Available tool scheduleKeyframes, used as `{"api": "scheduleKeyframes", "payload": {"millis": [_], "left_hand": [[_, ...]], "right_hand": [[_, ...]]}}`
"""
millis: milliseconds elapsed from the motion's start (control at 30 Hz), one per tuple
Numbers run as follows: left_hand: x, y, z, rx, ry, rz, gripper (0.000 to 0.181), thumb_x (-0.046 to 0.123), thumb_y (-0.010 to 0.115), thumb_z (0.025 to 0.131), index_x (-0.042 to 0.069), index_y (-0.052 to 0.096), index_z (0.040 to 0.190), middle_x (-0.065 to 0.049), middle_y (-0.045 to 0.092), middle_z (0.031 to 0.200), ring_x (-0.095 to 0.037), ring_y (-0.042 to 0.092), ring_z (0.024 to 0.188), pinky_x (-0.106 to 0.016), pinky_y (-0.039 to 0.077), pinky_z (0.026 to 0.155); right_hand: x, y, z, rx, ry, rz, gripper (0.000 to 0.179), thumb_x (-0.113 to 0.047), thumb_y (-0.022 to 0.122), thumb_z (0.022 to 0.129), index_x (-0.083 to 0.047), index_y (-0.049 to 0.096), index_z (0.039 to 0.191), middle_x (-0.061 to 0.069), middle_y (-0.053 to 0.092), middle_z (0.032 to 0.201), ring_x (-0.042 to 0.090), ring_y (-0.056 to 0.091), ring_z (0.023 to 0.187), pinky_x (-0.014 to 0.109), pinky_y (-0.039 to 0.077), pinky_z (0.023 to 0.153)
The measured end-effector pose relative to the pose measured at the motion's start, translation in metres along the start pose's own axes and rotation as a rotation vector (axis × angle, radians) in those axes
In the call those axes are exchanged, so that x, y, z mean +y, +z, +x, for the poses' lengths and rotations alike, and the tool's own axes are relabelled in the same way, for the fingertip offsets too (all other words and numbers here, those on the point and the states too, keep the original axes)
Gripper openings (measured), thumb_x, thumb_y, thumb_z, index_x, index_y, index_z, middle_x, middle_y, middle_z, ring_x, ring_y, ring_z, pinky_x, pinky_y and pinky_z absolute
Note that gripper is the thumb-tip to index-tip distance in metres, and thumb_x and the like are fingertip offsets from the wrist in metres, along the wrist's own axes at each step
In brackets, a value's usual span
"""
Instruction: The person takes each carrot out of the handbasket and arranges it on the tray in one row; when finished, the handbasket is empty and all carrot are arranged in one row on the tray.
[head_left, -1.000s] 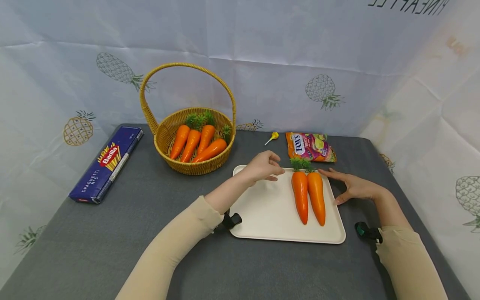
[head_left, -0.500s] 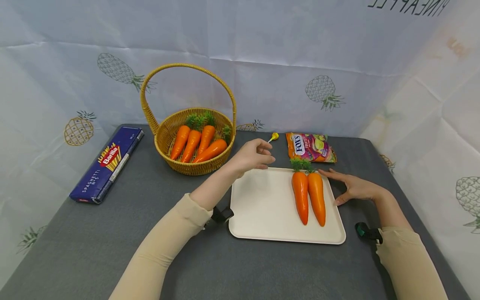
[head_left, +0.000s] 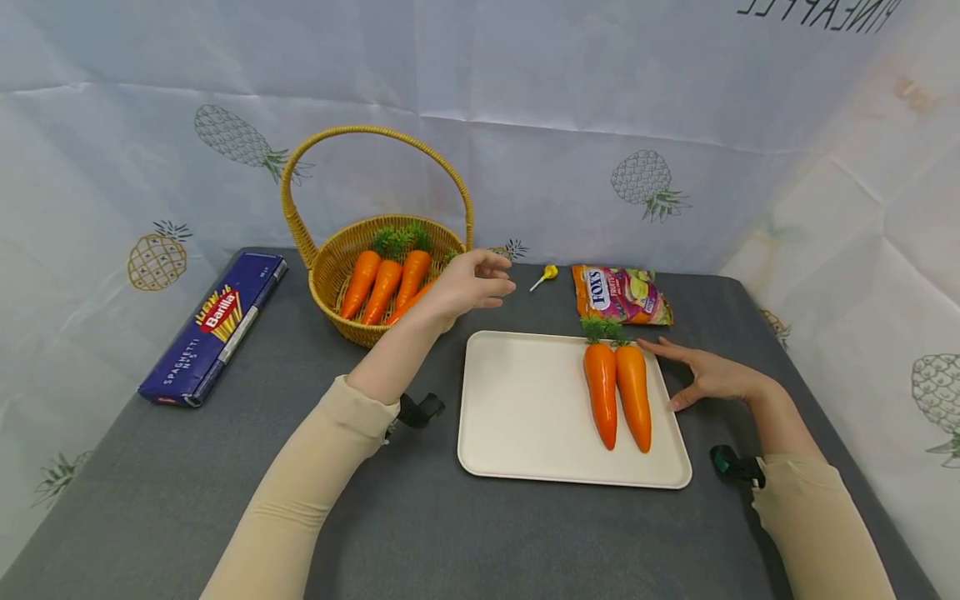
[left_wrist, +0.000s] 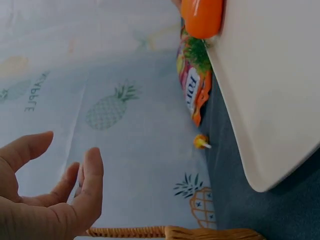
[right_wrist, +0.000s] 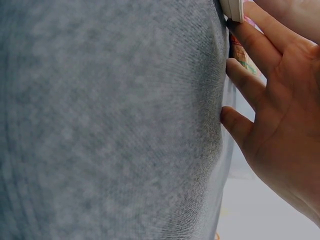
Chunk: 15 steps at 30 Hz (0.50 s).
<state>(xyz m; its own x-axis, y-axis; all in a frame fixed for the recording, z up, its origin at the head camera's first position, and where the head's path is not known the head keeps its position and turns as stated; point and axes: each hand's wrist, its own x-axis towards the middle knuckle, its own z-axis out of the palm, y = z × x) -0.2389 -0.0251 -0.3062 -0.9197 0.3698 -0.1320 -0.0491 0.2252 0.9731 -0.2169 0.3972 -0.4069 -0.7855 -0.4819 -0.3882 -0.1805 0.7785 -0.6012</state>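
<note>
My left hand is at the right side of the wicker basket, overlapping its rim in the head view. Its fingers are loosely bent with nothing between them, as the left wrist view also shows of the hand. Several orange carrots with green tops lie in the basket; the rightmost is partly hidden by the hand. Two more carrots, one beside the other, lie on the right part of the cream tray. My right hand rests with spread fingers at the tray's right edge.
A blue spaghetti box lies at the left of the grey table. Behind the tray are a yellow lollipop and a candy bag. A pineapple-print cloth hangs at the back, and the basket's tall handle arches up.
My left hand has moved left and back from over the tray to the basket's right rim, with nothing in it. My right hand, the tray and its carrots have stayed in place.
</note>
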Motion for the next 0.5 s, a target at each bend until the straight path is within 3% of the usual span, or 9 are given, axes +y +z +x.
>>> {"api": "scheduleKeyframes", "payload": {"millis": [167, 500], "left_hand": [[0.0, -0.014, 0.0, 0.042, 0.001, 0.024, 0.043, 0.01, 0.062, 0.097, 0.003, 0.05, 0.137, -0.018, 0.051, 0.13, -0.031, 0.055, 0.123, -0.042, 0.053, 0.106], [-0.01, -0.044, 0.004, 0.125, -0.036, -0.022, 0.045, 0.012, 0.06, 0.098, 0.004, 0.048, 0.14, -0.011, 0.051, 0.124, -0.035, 0.055, 0.129, -0.044, 0.049, 0.11]], "right_hand": [[-0.002, -0.001, 0.0, 0.001, 0.01, -0.004, 0.11, -0.038, 0.082, 0.07, -0.02, 0.019, 0.159, 0.033, 0.003, 0.162, 0.063, 0.003, 0.145, 0.088, 0.009, 0.1], [-0.004, -0.001, -0.002, -0.002, 0.017, -0.015, 0.11, -0.038, 0.082, 0.071, -0.022, 0.019, 0.16, 0.032, 0.004, 0.163, 0.062, 0.004, 0.145, 0.088, 0.01, 0.1]]}}
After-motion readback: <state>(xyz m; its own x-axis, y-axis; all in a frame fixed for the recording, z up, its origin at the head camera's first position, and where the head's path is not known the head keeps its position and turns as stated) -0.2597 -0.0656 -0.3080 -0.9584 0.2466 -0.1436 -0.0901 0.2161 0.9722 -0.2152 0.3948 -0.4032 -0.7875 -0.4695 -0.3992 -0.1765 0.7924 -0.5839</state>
